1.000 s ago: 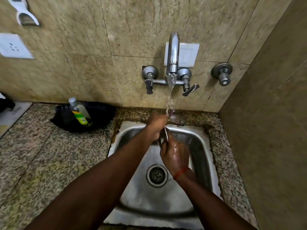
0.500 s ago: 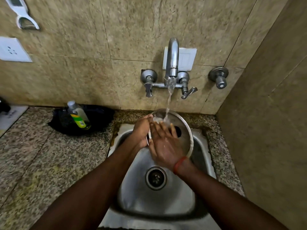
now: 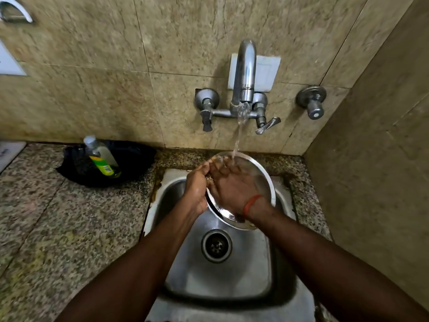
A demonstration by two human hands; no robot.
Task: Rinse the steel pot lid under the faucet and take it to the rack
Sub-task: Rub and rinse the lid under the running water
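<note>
Both hands (image 3: 216,187) on lid (image 3: 262,175) rim

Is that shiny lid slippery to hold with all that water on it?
Probably yes. The steel lid is smooth and water from the faucet runs over it. That may be why the left hand grips its rim while the right hand rubs it. It looks stiff, not bendy.

Left hand (image 3: 196,190) clamps sideways; right hand (image 3: 232,189) lies flat (fingers spread).
</note>
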